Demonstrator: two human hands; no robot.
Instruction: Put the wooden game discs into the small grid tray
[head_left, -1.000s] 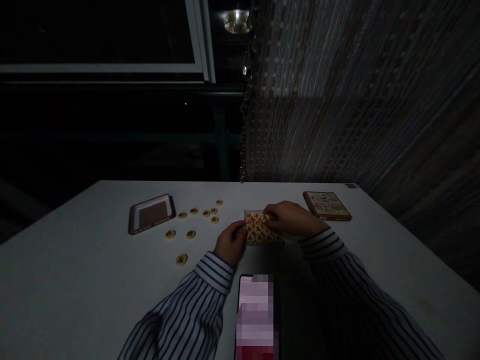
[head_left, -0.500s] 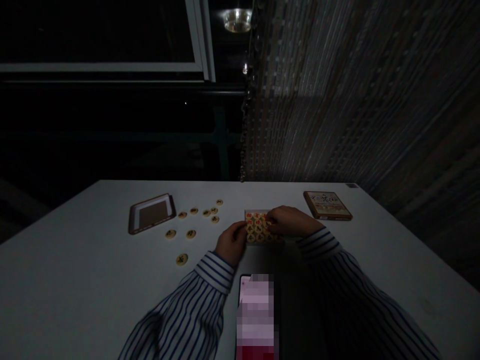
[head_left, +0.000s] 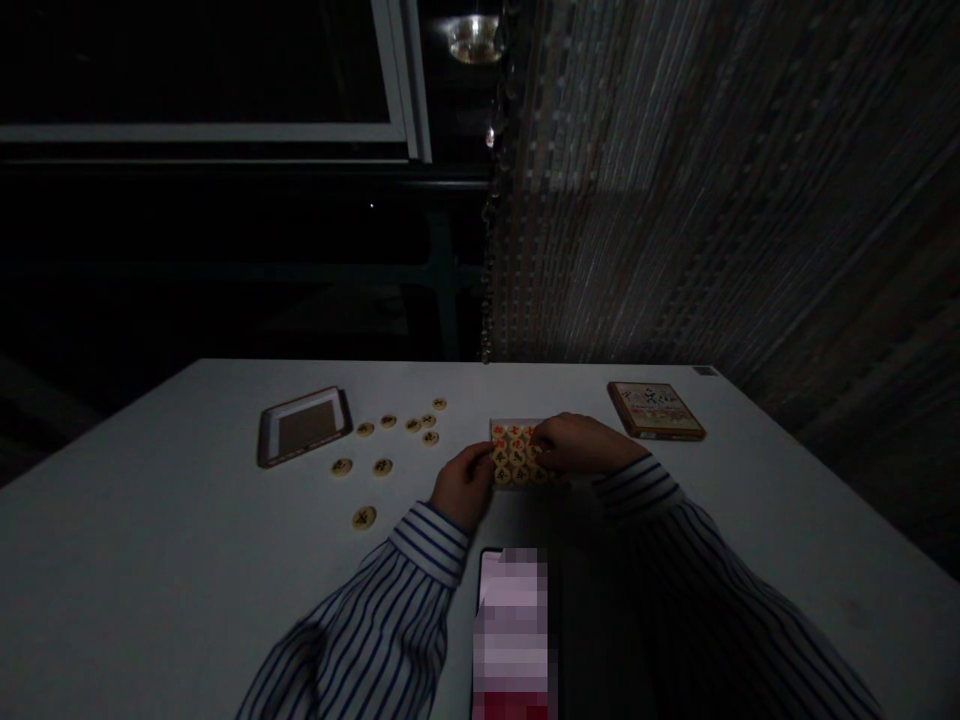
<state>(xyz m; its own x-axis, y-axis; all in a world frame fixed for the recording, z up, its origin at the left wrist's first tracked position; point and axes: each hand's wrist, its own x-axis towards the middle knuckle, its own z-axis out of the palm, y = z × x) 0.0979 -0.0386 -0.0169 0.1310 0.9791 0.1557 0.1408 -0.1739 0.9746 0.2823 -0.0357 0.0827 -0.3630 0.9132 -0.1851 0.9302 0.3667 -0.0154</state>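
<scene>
Rows of round Chinese chess pieces (head_left: 520,457), marked in red or black characters, fill a shallow clear-walled box (head_left: 514,422) in the middle of the white table. At its left wall, my left hand (head_left: 463,485) is closed, with thumb and index finger on the edge. Bent over the box's right part is my right hand (head_left: 577,443), its fingertips pinched together at a chess piece among the rows. That piece is mostly hidden by the fingers, as are the pieces below the hand. Several loose chess pieces (head_left: 382,467) lie left of the box.
An open box lid or tray (head_left: 341,410) lies at the left of the table (head_left: 187,520). A closed printed box (head_left: 655,410) rests at the back right. A lit phone (head_left: 513,630) lies between my forearms. Behind the table hangs a string curtain (head_left: 600,200).
Almost nothing differs. My right fingertips have shifted very slightly over the pieces, while my left hand stays at the box's edge.
</scene>
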